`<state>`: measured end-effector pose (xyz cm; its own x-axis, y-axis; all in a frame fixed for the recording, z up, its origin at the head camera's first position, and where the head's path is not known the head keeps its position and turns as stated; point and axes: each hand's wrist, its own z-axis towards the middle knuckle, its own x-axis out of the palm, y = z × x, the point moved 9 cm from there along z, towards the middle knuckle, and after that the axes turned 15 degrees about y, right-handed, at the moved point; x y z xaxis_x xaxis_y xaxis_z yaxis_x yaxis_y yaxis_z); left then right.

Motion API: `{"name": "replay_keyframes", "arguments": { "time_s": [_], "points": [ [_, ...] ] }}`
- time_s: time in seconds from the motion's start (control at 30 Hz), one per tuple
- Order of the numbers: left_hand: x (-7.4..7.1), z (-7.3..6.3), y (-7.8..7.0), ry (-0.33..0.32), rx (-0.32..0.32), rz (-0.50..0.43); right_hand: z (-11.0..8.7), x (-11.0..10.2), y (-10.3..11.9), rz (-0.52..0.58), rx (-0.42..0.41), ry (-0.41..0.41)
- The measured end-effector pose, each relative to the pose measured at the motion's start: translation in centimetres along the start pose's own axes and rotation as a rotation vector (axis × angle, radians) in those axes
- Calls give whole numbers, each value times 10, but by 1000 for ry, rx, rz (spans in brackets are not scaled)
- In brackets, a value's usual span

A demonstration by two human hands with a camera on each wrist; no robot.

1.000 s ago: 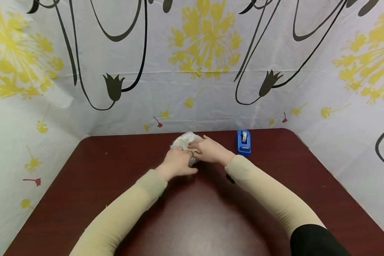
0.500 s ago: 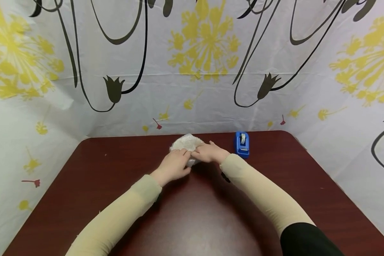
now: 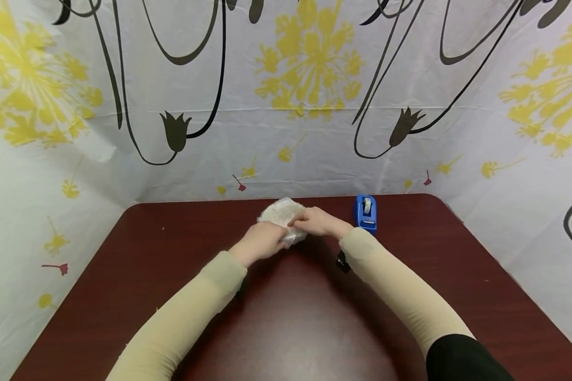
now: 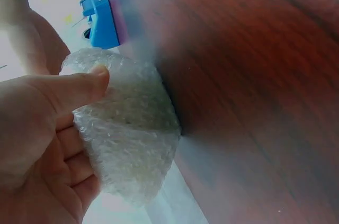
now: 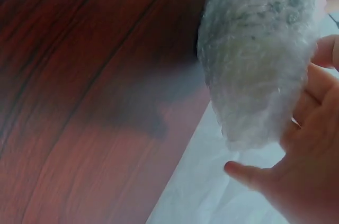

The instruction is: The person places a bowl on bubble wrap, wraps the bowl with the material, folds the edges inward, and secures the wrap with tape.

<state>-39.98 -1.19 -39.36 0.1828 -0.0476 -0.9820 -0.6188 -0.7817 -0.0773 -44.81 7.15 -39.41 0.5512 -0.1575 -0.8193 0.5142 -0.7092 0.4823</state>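
Though bubble-wrapped bundle (image 5: 259,65) hides their tips, right fingers (image 5: 317,83) look loose, thumb (image 5: 244,173) apart; left fingers (image 4: 78,167) pinch it.

Blue tape dispenser (image 3: 366,214), flowered sheet (image 3: 310,148) behind

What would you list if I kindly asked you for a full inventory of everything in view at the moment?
Bubble-wrapped bundle: 1, clear to whitish, at the far side of the table, between the hands; contents unclear
Tape dispenser: 1, blue, on the table by its far edge, right of the bundle
Tape roll: 1, whitish, in the dispenser
Table: 1, dark reddish-brown, under the arms
Backdrop: at least 1, whitish with yellow, dark and red floral print, behind and beside the table
Black object: 1, black, under the right wrist; unidentifiable
Sleeves: 2, cream, one per forearm
Black cloth: 1, black, higher on the right arm
Left hand: 1, bare, gripping the bundle
Right hand: 1, bare, at the bundle's right side
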Motion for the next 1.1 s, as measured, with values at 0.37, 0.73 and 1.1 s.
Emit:
{"name": "replay_keyframes", "arguments": {
  "time_s": [0.37, 0.73, 1.1],
  "points": [
    [-2, 2, 0, 32, 26, -23, -61, -47, -50, 208, 109, -378],
    [-2, -1, 0, 28, 28, -51, -144, -31, -161, 590, 460, -687],
    [-2, 0, 1, 46, 27, -75, -142, -7, -180, 715, 501, -448]
  ]
}}
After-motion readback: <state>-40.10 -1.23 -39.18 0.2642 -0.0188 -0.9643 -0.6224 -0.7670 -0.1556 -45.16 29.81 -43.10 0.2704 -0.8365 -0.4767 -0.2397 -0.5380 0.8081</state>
